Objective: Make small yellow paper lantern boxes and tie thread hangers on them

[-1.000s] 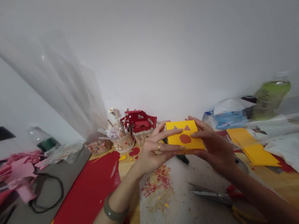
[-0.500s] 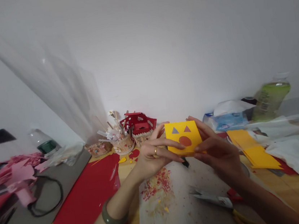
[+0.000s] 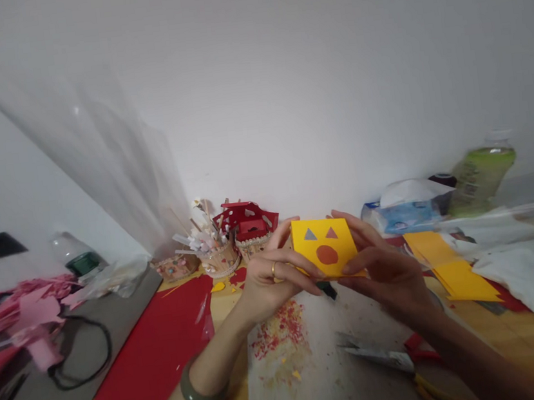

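A small yellow paper box (image 3: 324,235) is held up above the work board, its face showing two triangular cut-outs and one round cut-out. My left hand (image 3: 275,270), with a ring on one finger and a green bangle (image 3: 200,393) on the wrist, grips its left side and lower edge. On the right side my right hand (image 3: 387,266) pinches it between thumb and fingers. Below lies a white board (image 3: 318,375) stained with red and yellow specks. A pair of scissors (image 3: 378,358) rests on it, partly hidden by my right forearm.
Red card (image 3: 155,363) lies left of the board. Behind stand decorated cups (image 3: 219,261) of sticks and a red paper box (image 3: 250,221). On the right are yellow card sheets (image 3: 453,268), a tissue pack (image 3: 405,212), and a green bottle (image 3: 483,177). A pink glue gun (image 3: 41,344) sits at left.
The fingers of my left hand have slid off the front of the yellow box down to its lower edge, uncovering the round cut-out. Both hands still hold the box.
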Available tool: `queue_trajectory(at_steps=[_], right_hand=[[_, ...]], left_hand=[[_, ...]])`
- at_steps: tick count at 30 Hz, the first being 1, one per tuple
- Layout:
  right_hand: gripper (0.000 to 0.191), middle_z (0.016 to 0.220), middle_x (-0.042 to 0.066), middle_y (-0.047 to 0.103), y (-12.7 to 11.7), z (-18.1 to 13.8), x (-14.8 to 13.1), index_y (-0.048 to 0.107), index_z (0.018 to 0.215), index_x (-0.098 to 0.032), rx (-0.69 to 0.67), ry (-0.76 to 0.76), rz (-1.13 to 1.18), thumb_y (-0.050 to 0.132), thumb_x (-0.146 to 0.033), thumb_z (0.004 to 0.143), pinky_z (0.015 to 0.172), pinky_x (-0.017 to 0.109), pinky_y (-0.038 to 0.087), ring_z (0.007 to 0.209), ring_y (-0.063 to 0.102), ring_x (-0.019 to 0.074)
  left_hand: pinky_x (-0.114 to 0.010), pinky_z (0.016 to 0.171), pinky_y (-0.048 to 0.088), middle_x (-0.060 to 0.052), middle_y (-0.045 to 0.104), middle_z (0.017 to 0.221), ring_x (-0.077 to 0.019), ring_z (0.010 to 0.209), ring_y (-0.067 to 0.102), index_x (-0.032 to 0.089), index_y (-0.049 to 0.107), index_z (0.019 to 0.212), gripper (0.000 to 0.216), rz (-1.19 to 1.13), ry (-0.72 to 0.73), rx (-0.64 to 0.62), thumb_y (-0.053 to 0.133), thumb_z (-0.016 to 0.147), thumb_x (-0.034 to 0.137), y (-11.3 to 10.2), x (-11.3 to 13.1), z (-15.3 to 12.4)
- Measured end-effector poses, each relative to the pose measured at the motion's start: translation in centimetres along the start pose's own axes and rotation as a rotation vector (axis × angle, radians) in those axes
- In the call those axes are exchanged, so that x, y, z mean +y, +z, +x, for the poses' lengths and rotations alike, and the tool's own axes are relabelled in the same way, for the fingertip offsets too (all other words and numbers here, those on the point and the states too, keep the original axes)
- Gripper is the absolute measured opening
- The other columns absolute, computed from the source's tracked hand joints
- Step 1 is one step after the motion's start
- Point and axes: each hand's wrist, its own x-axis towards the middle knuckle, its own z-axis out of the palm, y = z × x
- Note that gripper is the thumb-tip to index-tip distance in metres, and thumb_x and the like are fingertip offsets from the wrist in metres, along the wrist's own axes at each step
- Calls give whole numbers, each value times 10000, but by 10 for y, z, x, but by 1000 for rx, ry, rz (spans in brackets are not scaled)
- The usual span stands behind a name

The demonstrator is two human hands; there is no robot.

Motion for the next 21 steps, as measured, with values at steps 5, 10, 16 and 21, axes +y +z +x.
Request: queue_trajectory(at_steps=[5, 10, 16, 21], right_hand=[[191, 1435, -46, 400, 0, -1, -1, 671, 791, -309, 13, 3, -26, 719, -139, 717, 1076, 508, 324, 1318, 380, 265], [194, 1453, -60, 371, -2, 0, -3, 650, 781, -304, -10, -20, -74, 713, -131, 720, 1091, 491, 308, 1349, 331, 258], [161, 1458, -57, 350, -3, 1, -3, 640, 766, -294, -27, -18, -130, 710, -154, 729, 1104, 498, 274, 1351, 321, 261], [159, 1419, -40, 394, -1, 0, -3, 654, 747, -288, -3, -6, -94, 724, -150, 713, 1084, 479, 318, 1319, 373, 259]], left_hand=[[-607, 1110, 256, 26, 750, 778, -196, 862, 684, 299, 725, 702, 137, 30, -46, -29, 658, 802, 235, -1, 0, -2], [-618, 1125, 205, 22, 755, 814, -197, 879, 691, 292, 729, 735, 172, 64, 14, -79, 632, 814, 175, -3, 1, -1], [-625, 1104, 245, 11, 756, 797, -242, 1063, 631, 292, 742, 748, 229, 74, 38, -114, 608, 814, 118, -4, 0, -1], [-630, 1125, 180, 6, 756, 855, -238, 1083, 623, 293, 741, 820, 227, -5, 16, -102, 635, 793, 94, -5, 0, -3]])
